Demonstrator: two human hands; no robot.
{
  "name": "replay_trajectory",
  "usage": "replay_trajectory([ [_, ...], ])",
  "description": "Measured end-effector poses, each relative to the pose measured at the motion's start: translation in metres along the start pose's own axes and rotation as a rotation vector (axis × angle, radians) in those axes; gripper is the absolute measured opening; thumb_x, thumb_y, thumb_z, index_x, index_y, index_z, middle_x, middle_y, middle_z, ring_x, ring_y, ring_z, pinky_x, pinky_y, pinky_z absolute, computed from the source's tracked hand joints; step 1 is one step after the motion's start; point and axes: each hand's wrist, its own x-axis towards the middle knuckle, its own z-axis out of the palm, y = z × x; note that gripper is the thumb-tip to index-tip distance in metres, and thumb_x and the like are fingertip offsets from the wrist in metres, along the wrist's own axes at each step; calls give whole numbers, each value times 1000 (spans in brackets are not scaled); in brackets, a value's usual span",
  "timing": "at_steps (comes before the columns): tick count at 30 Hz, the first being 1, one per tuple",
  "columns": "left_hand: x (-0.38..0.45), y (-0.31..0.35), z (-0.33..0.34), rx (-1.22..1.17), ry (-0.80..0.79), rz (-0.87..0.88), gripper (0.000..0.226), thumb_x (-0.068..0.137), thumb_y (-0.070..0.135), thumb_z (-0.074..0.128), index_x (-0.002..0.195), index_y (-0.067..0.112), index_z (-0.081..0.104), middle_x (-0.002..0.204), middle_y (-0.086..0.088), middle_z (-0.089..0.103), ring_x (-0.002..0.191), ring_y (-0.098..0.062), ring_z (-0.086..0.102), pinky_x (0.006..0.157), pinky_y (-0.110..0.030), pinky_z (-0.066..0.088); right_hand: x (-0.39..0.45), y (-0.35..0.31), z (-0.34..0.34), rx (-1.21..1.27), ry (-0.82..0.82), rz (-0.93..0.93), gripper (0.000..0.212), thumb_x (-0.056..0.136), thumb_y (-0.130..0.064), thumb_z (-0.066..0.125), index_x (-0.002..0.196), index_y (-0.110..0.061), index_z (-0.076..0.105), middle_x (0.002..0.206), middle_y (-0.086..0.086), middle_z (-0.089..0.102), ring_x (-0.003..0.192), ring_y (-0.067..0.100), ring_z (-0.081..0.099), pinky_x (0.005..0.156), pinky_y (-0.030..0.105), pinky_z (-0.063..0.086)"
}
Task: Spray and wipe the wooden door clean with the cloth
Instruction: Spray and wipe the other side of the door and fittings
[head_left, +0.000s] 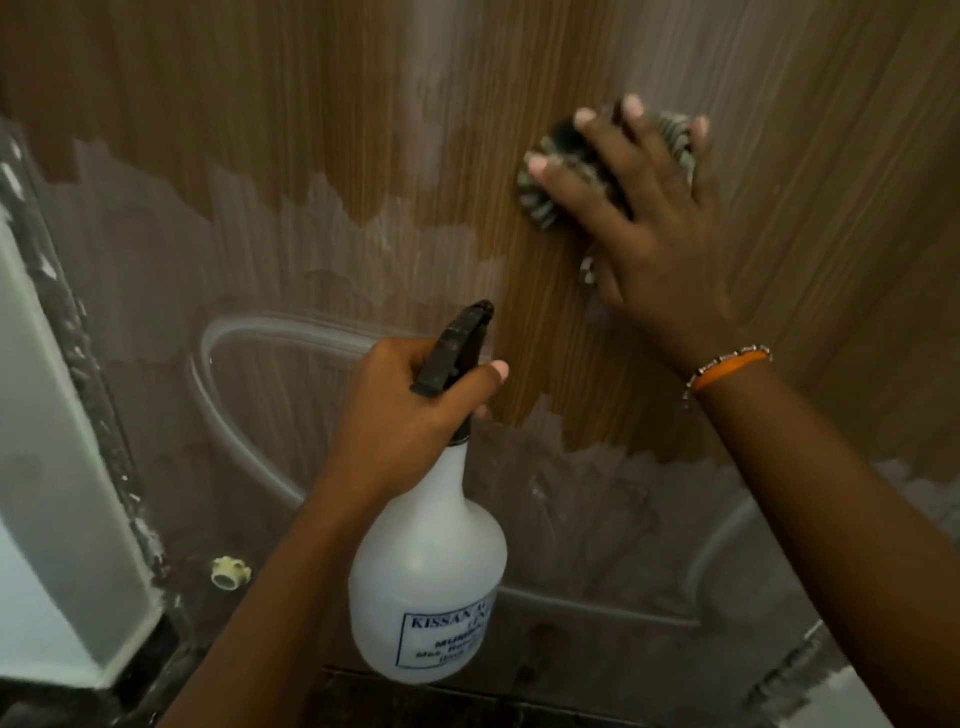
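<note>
Right hand (644, 218) lies flat with fingers spread, pressing a striped cloth (540, 200) against the wooden door (363, 130). Left hand (410, 410) grips the neck of a white spray bottle (428, 566) just below its dark trigger head (460, 345), held near the door. An orange band (727, 371) circles the right wrist. Pale hazy patches cover the door's lower part.

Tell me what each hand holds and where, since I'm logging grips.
The left hand grips the spray bottle at its neck, just under the black trigger head. The right hand presses the cloth flat against the door, fingers spread.
</note>
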Motion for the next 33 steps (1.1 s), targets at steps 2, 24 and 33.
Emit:
replay_trajectory([
  [2, 1, -3, -4, -9, -3, -1, 50, 64, 52, 63, 69, 3, 70, 66, -9, 70, 67, -25, 69, 77, -47, 57, 6, -9, 1, 18, 45, 105, 49, 95, -8, 46, 142, -20, 46, 147, 14, 41, 139, 37, 32, 115, 53, 10],
  [24, 7, -38, -53, 49, 0, 119, 50, 72, 55, 58, 62, 6, 61, 57, -9, 62, 54, -23, 60, 59, -36, 50, 40, -68, 22, 75, 14, 60, 50, 94, -6, 46, 143, -19, 45, 148, 14, 40, 140, 35, 30, 116, 54, 9],
  [33, 7, -46, -83, 53, 23, 96, 19, 72, 44, 65, 63, 29, 59, 55, 14, 61, 53, -4, 60, 53, -11, 44, -66, -147, 52, 154, -283, -381, 61, 95, -20, 50, 150, -17, 23, 154, 10, 24, 147, 29, 10, 117, 49, 9],
])
